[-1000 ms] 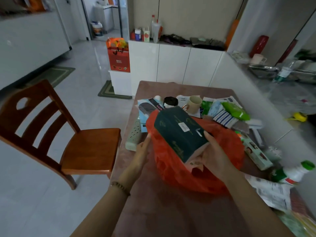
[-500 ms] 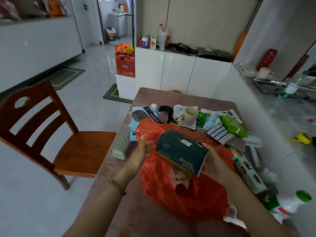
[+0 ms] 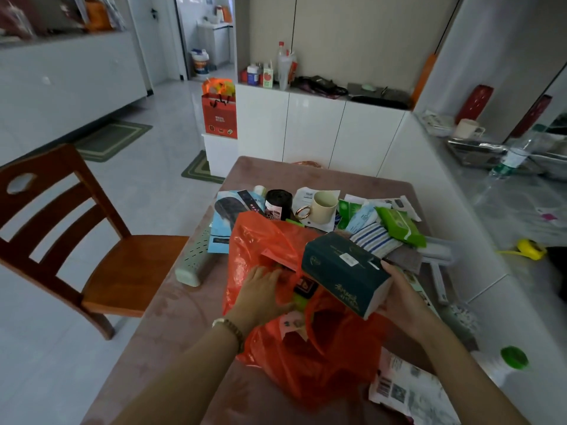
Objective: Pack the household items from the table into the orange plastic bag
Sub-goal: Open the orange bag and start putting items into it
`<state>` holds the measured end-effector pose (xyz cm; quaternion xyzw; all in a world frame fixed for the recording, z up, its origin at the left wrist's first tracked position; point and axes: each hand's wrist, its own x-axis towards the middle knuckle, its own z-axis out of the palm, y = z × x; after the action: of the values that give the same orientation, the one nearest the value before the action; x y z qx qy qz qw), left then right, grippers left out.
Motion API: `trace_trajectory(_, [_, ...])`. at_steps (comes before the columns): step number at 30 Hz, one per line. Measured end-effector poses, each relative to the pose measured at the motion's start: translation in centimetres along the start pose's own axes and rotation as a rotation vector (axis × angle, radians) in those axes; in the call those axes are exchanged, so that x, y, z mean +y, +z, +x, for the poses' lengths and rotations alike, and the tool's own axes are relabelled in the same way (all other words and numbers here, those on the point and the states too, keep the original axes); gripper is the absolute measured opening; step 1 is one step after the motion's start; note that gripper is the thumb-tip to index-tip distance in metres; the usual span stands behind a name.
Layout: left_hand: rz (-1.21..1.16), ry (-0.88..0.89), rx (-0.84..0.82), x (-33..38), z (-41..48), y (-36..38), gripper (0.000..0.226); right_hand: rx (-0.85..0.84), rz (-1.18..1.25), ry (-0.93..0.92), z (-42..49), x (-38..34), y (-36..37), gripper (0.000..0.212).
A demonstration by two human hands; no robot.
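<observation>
L grip (image 3: 265, 286), fingers flat, has moved into mouth of thin orange plastic bag (image 3: 322, 363), making room; R grip (image 3: 402, 299) clasps dark green rectangular tissue pack (image 3: 343, 268), prob. next in.

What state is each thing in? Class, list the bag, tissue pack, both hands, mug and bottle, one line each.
orange plastic bag: on the table, mouth open, partly filled.
tissue pack: tilted above the bag's mouth, not yet inside.
right hand: holds the tissue pack's near end.
left hand: fingers straight, reaching into the bag's mouth.
mug: upright on the table.
bottle: capped, lying on its side.
</observation>
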<state>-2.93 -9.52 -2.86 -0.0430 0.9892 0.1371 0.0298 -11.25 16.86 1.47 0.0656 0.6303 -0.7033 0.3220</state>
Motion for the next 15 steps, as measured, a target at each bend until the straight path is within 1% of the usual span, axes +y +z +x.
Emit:
trace_trajectory(2, [0.081, -0.014, 0.006, -0.3, 0.2, 0.6, 0.092, -0.009, -0.008, 0.001, 0.2, 0.0, -0.3, 0.085])
trace_trajectory(3, [0.120, -0.019, 0.007, -0.6, 0.4, 0.6, 0.088, -0.016, -0.014, 0.001, 0.2, 0.0, -0.3, 0.089])
trace_trajectory(5, [0.204, -0.013, -0.011, -1.7, 0.4, 0.6, 0.069, -0.032, -0.019, 0.007, 0.3, -0.1, -0.2, 0.095])
trace_trajectory(7, [0.269, 0.012, -0.032, -2.5, 0.0, 0.1, 0.054, -0.038, -0.035, 0.021, 0.4, -0.1, 0.0, 0.087])
trace_trajectory(8, [0.259, 0.013, -0.043, -2.8, -0.4, -0.3, 0.048, -0.042, -0.037, 0.022, 0.4, -0.1, 0.2, 0.082])
trace_trajectory(9, [0.174, 0.008, -0.038, -3.0, -0.7, -0.7, 0.040, -0.052, -0.037, 0.019, 0.4, 0.0, 0.3, 0.081])
trace_trajectory(10, [-0.033, -0.026, 0.005, -3.2, -1.2, -1.4, 0.029, -0.070, -0.043, 0.015, 0.5, 0.1, 0.4, 0.084])
trace_trajectory(11, [-0.345, -0.094, 0.035, -3.6, -1.7, -2.3, 0.021, -0.096, -0.056, 0.022, 0.6, 0.2, 0.5, 0.087])
trace_trajectory(12, [-0.690, -0.159, 0.038, -3.7, -2.2, -3.4, 0.022, -0.123, -0.067, 0.039, 0.8, 0.4, 0.8, 0.085])
trace_trajectory(13, [-0.935, -0.194, 0.102, -4.0, -2.4, -4.7, 0.023, -0.148, -0.078, 0.062, 0.9, 0.4, 1.3, 0.079])
trace_trajectory(14, [-1.038, -0.213, 0.174, -4.6, -2.5, -5.8, 0.023, -0.170, -0.084, 0.091, 1.1, 0.5, 1.8, 0.075])
trace_trajectory(15, [-1.086, -0.227, 0.216, -5.0, -2.6, -7.0, 0.022, -0.188, -0.089, 0.120, 1.4, 0.6, 2.4, 0.070])
